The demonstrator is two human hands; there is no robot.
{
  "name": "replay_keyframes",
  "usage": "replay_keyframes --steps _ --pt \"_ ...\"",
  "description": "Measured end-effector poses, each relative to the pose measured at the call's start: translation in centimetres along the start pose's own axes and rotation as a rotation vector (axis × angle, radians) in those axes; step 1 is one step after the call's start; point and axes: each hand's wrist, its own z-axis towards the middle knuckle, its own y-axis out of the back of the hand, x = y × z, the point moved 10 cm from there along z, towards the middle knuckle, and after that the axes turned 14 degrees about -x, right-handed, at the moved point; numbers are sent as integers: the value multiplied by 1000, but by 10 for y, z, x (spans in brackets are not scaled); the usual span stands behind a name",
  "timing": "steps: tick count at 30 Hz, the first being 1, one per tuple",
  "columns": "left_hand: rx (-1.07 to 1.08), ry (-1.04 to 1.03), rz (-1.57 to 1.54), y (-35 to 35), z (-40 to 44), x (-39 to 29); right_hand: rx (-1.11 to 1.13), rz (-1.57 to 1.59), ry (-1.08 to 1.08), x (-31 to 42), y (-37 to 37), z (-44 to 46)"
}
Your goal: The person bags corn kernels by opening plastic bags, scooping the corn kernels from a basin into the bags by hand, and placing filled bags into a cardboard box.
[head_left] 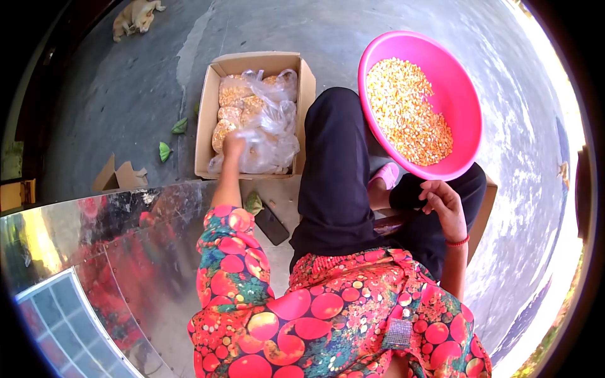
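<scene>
My left hand (234, 145) reaches into the cardboard box (307, 94) with its fingers closed at the edge of a clear plastic bag (257, 148); the fingertips are partly hidden. Around it in the box lie several clear bags of corn kernels (230, 91). Over my bent knee, my right hand (444, 205) hangs just below the rim of a pink basin (465, 107). Its fingers are loosely bent, a little apart, with nothing visible in them. Loose yellow corn kernels (403, 107) fill part of the basin, which tilts against my leg.
A dark phone (271, 225) lies by my leg, near a green leaf (253, 203). More leaves (165, 151) and a torn cardboard piece (120, 176) are on the grey floor left of the box. A dog (135, 17) lies at the far left. Shiny metal sheeting (151, 264) stands at lower left.
</scene>
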Motion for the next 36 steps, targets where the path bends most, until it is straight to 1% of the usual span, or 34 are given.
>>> replay_keyframes --steps 2,4,5,7,8,10,11,13,14,15,16,17,19,21,22,24,25,27,28,30,31,32,34,35,36 --pt "-226 -52 -390 54 24 -10 -7 11 -14 -3 0 1" --pt "-497 66 -709 106 28 -19 13 -4 -13 -5 -3 2" --pt "-496 70 -707 116 29 -25 14 -5 -18 -6 -4 2" --pt "-546 239 -689 128 27 -13 29 4 -24 -7 -6 4" --pt "-547 242 -687 127 19 -18 32 3 -27 -8 -8 5" --pt "-631 -13 113 123 -9 -62 41 10 -25 -10 -12 8" --pt "-486 -18 210 96 -5 -56 39 7 -28 -11 -12 8" --pt "-272 -220 478 53 -30 -81 42 -4 -48 -14 -14 8" --pt "-73 -158 517 24 -39 -71 38 -5 -49 -14 -14 8" --pt "119 -156 653 2 -53 -62 40 -6 -57 -15 -14 7" --pt "310 -81 752 -16 -66 -47 36 -7 -64 -17 -13 6" --pt "315 -62 760 -26 -69 -32 24 -8 -63 -17 -12 5" --pt "322 -53 764 -36 -67 -30 42 -12 -54 -20 -13 2" --pt "416 15 684 -20 -69 -52 49 -13 -72 -30 -13 0" --pt "413 13 688 -13 -66 -60 60 -13 -84 -35 -14 0" --pt "290 -89 735 -1 -51 -79 59 -19 -99 -42 -15 -1" --pt "296 -97 735 1 -51 -81 79 -23 -108 -45 -18 -2" --pt "-20 -320 584 27 -46 -105 97 -27 -117 -46 -22 -3" --pt "-12 -327 582 30 -47 -92 88 -27 -122 -46 -22 -3" --pt "125 -114 605 25 -42 -38 111 -44 -109 -43 -24 -1" --pt "105 -36 575 30 -46 -35 106 -19 -65 -40 -22 0" --pt "81 42 544 32 -49 -30 109 -51 -75 -41 -20 -1" --pt "236 -124 919 -35 7 70 98 -70 -32 -37 -15 -3" --pt "432 -142 1072 -20 -21 13 86 -54 -18 -37 -13 -5" --pt "528 -162 1170 -37 -20 21 81 -34 0 -37 -11 -5"
